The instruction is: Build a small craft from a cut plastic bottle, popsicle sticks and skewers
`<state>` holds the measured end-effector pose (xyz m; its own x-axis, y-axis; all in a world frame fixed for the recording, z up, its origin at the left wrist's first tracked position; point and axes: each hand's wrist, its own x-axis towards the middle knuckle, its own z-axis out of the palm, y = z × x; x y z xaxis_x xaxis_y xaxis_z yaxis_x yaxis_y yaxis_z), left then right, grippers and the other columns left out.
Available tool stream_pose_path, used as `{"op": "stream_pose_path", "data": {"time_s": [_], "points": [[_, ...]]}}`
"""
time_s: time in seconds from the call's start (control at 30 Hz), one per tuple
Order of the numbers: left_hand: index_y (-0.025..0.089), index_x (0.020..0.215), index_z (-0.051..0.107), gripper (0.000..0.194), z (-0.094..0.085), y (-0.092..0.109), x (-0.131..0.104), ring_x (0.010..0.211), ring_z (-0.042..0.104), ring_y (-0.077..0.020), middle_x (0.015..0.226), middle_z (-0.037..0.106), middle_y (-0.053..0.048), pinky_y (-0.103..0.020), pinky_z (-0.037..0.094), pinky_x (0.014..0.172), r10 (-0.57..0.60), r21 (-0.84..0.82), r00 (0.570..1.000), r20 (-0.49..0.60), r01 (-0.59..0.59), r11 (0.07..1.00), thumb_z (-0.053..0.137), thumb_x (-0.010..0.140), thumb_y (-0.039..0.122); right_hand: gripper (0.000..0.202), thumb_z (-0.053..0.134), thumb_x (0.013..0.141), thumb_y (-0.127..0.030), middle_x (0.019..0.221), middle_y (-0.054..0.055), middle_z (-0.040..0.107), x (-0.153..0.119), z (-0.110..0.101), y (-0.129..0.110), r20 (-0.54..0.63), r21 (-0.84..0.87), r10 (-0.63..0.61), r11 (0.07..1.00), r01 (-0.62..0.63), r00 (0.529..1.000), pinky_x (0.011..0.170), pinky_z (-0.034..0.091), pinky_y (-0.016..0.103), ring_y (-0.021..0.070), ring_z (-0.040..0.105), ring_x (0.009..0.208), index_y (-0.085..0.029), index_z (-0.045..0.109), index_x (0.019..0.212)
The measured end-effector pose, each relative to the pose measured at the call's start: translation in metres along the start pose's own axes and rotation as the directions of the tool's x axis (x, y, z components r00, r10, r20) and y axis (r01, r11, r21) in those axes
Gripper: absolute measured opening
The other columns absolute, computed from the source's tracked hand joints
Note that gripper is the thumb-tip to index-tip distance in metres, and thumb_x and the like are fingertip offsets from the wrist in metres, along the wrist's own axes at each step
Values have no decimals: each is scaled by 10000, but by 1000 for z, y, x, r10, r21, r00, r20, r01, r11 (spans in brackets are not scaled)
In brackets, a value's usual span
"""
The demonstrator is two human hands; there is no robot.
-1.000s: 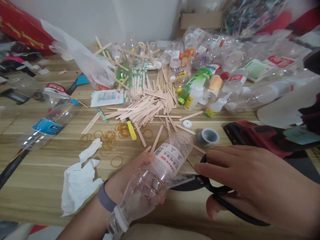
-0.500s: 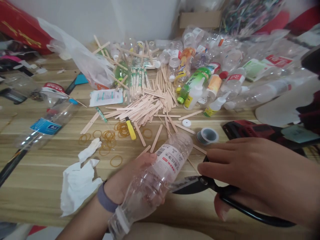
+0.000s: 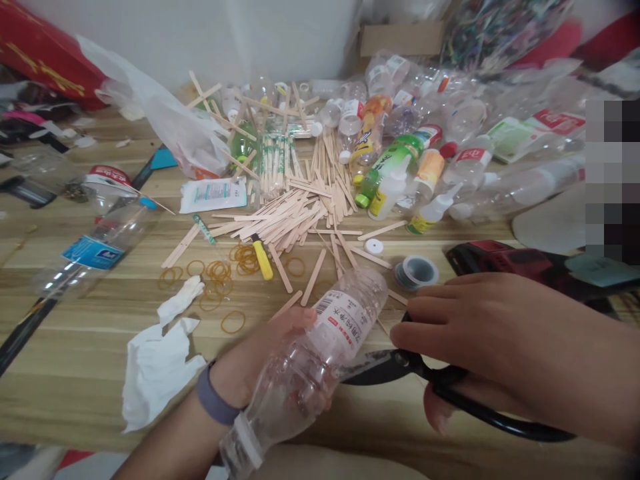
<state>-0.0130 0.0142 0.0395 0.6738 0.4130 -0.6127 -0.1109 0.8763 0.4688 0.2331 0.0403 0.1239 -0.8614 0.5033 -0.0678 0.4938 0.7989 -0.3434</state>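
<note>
Looks down on a wooden table [image 3: 85, 340], taking in a heap of plastic bottles [image 3: 463, 123] at the far right and a pile of wooden sticks [image 3: 295, 217] mid-table. Holds a clear bottle [image 3: 313, 367] tilted above the near edge in the left hand [image 3: 273, 347] — with thumb pressed beside the label and fingers wrapped underneath. Grips black scissors [image 3: 403, 360] in the right hand [image 3: 500, 340] — with fingers bunched together around the handles, touching the blades to the bottle below its label.
</note>
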Motion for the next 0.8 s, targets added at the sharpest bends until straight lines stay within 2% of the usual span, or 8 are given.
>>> {"op": "stream_pose_path", "data": {"time_s": [0.1, 0.17, 0.3, 0.4, 0.5, 0.6, 0.7, 0.8], "points": [[144, 845, 681, 470, 2, -2, -2, 492, 565, -138, 631, 639, -23, -231, 372, 449, 13, -51, 1000, 4, -13, 999, 426, 821, 538, 246, 738, 732, -97, 788, -40, 642, 1, 1, 3, 35, -16, -5, 1000, 5, 999, 597, 322, 345, 178, 583, 700, -265, 609, 857], [146, 828, 685, 485, 2, -3, -2, 485, 564, -136, 619, 629, -22, -231, 371, 441, 31, -44, 999, 34, -30, 999, 446, 808, 568, 233, 702, 749, -84, 772, -37, 636, 1, 1, 4, 30, -25, -18, 1000, 19, 999, 590, 315, 346, 175, 567, 688, -265, 610, 865], [137, 862, 688, 511, -1, -6, -1, 480, 578, -143, 644, 642, -27, -224, 362, 401, 64, -50, 996, 70, -60, 997, 546, 737, 612, 128, 664, 836, -145, 786, -33, 637, 1, 0, 4, 65, 6, -34, 999, 34, 997, 589, 325, 333, 163, 558, 691, -254, 612, 878], [120, 870, 692, 559, -6, -7, 1, 474, 575, -146, 634, 637, -33, -219, 338, 376, 50, -53, 995, 85, -46, 998, 558, 711, 639, 40, 658, 880, -251, 831, -16, 660, 2, 0, 3, 107, 3, -33, 999, 33, 994, 594, 344, 332, 173, 578, 716, -247, 621, 895], [106, 869, 696, 556, -10, -8, 2, 496, 584, -153, 640, 640, -45, -226, 368, 414, 13, -51, 994, 109, -8, 999, 532, 730, 619, 90, 673, 874, -322, 784, -14, 642, 1, 3, 1, 83, 13, -15, 1000, 14, 996, 567, 333, 324, 175, 556, 662, -246, 626, 876], [110, 869, 691, 568, -10, -9, 1, 512, 586, -150, 649, 651, -45, -225, 394, 459, 50, -86, 995, 88, -43, 995, 494, 751, 630, 163, 701, 857, -386, 734, -15, 617, 0, 6, 0, 50, 77, 13, 997, -16, 999, 553, 329, 302, 160, 544, 643, -235, 641, 861], [107, 870, 683, 574, -7, -9, -1, 489, 567, -135, 609, 648, -43, -204, 364, 446, 120, -72, 988, 98, -113, 991, 452, 787, 625, 174, 744, 828, -364, 753, -13, 627, -3, 7, 0, 41, 129, 79, 988, -84, 996, 562, 346, 280, 145, 572, 653, -227, 659, 893], [108, 841, 672, 504, -5, -7, 0, 478, 562, -137, 592, 634, -39, -208, 355, 433, 141, -48, 983, 117, -137, 989, 501, 770, 577, 120, 716, 852, -285, 755, -3, 620, -7, 8, 0, 33, 77, 113, 990, -116, 993, 555, 343, 286, 160, 580, 637, -241, 653, 944]]}}
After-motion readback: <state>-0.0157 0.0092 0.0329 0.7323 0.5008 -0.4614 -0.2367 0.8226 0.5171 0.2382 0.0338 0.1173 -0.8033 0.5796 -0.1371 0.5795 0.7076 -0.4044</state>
